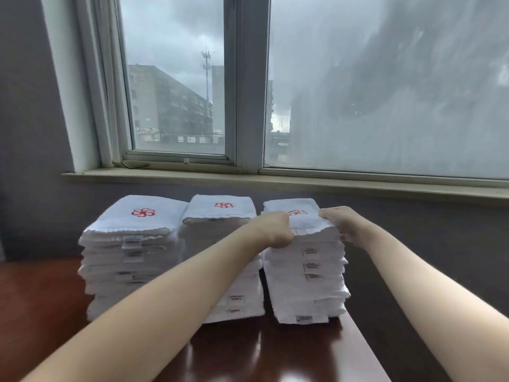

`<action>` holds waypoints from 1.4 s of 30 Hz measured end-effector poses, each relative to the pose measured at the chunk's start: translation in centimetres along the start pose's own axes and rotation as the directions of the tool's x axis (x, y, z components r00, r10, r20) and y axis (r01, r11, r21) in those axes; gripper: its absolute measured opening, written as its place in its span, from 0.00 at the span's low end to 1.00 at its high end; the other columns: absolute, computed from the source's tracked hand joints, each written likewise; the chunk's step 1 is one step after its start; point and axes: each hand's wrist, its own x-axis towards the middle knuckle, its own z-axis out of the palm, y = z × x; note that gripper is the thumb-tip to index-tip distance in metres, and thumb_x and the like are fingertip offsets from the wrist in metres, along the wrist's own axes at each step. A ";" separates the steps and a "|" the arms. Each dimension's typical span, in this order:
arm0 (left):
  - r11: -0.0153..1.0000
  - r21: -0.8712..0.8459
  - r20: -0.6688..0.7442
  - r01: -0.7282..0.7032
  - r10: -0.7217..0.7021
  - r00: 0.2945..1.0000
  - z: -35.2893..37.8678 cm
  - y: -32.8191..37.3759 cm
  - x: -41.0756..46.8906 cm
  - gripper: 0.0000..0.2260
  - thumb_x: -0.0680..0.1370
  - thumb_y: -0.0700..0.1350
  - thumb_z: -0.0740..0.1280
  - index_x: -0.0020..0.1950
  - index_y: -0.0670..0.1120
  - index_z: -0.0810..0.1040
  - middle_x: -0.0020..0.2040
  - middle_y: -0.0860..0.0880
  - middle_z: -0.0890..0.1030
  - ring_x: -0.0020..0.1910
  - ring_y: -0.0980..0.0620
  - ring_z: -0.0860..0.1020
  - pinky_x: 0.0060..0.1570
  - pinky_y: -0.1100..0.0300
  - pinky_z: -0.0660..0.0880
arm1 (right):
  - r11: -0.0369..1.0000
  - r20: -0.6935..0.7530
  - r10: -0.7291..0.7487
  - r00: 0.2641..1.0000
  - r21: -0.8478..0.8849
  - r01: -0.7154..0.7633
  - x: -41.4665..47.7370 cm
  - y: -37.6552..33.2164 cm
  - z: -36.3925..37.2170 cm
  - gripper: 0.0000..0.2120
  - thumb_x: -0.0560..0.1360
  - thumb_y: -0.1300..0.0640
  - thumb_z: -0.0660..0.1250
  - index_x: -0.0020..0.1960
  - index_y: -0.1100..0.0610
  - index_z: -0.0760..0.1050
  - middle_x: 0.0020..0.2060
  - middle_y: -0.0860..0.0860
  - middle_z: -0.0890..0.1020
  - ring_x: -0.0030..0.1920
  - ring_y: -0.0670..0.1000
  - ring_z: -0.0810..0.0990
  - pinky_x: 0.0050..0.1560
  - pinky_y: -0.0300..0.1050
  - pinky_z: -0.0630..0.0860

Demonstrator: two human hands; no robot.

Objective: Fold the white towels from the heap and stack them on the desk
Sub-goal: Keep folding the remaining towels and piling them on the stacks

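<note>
Top towel [305, 221] on right stack [305, 285]: left hand [275, 230] and right hand [344, 224] grip its edges.

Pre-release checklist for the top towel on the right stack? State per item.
1. Left hand grips the top towel at its left edge: ok.
2. Right hand grips its right edge, fingers curled over: ok.
3. Top towel square on the right stack: cannot tell, the hands cover its near corners.
4. Right stack layers flush: not ok, lower towels jut out of line.
5. Logo side up, like the middle stack: ok.
6. Desk bare in front of the stacks: ok.
</note>
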 end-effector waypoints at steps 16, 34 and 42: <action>0.976 -0.212 -0.247 0.042 -0.096 0.964 -2.8 -9.2 -14.1 0.20 0.78 0.49 0.65 0.70 0.50 0.73 0.58 0.52 0.80 0.59 0.52 0.77 0.63 0.53 0.73 | 0.647 0.272 -0.560 0.783 -0.447 0.618 -13.0 -7.5 9.1 0.18 0.77 0.53 0.67 0.67 0.49 0.76 0.62 0.46 0.80 0.64 0.45 0.76 0.57 0.39 0.68; 0.809 0.032 -0.226 0.587 -0.566 0.793 -1.5 -32.0 -40.7 0.26 0.78 0.56 0.66 0.75 0.55 0.66 0.72 0.54 0.71 0.68 0.52 0.72 0.62 0.55 0.73 | 0.111 0.838 -0.410 0.359 -0.345 0.932 -27.3 -11.3 40.5 0.25 0.76 0.47 0.64 0.73 0.43 0.66 0.72 0.45 0.68 0.72 0.51 0.66 0.65 0.54 0.72; 0.709 0.043 -0.271 0.704 -0.670 0.691 -0.9 -41.9 -47.7 0.28 0.74 0.56 0.68 0.72 0.52 0.65 0.68 0.53 0.70 0.65 0.49 0.72 0.60 0.55 0.72 | 0.259 0.884 -0.378 0.274 -0.183 0.948 -29.0 -11.0 54.4 0.27 0.76 0.56 0.64 0.74 0.47 0.66 0.72 0.49 0.69 0.69 0.54 0.70 0.63 0.53 0.74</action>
